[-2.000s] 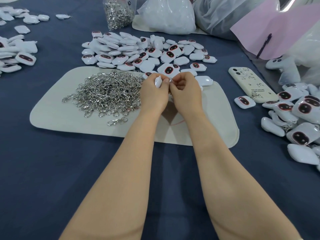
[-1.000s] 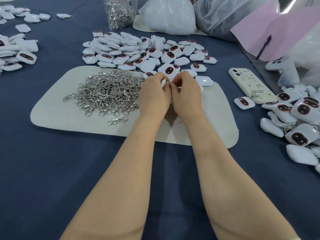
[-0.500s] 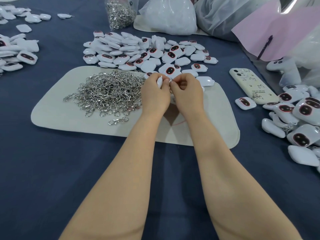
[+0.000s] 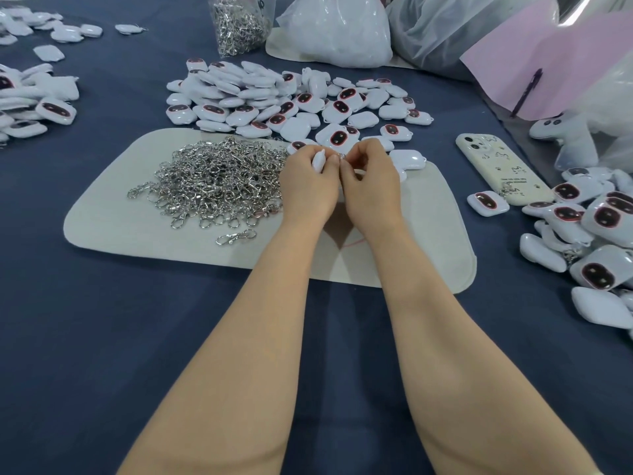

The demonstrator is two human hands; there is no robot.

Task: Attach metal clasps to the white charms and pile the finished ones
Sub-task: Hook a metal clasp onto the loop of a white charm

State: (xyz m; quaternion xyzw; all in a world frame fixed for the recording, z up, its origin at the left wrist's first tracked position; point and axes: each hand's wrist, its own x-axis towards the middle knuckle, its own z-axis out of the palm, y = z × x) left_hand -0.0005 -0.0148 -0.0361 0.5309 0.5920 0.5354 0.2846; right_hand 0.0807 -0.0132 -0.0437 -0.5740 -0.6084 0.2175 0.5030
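Little has changed: both hands stay above the far edge of the mat (image 4: 113, 217). The left hand (image 4: 308, 190) grips a white charm (image 4: 319, 160), which shows more now. The right hand (image 4: 371, 186) pinches a metal clasp (image 4: 342, 156) just beside it.

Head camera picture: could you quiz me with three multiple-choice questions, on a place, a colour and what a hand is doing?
1. Where does the heap of clasps lie? A phone; B beige mat; C lap.
2. What colour is the tablecloth? A dark blue; B red; C green.
3. What does the left hand do? A lies flat; B holds a pen; C holds a white charm.
Answers: 1 B, the heap sits on the mat; 2 A, blue cloth all round; 3 C, fingers curl round the charm.
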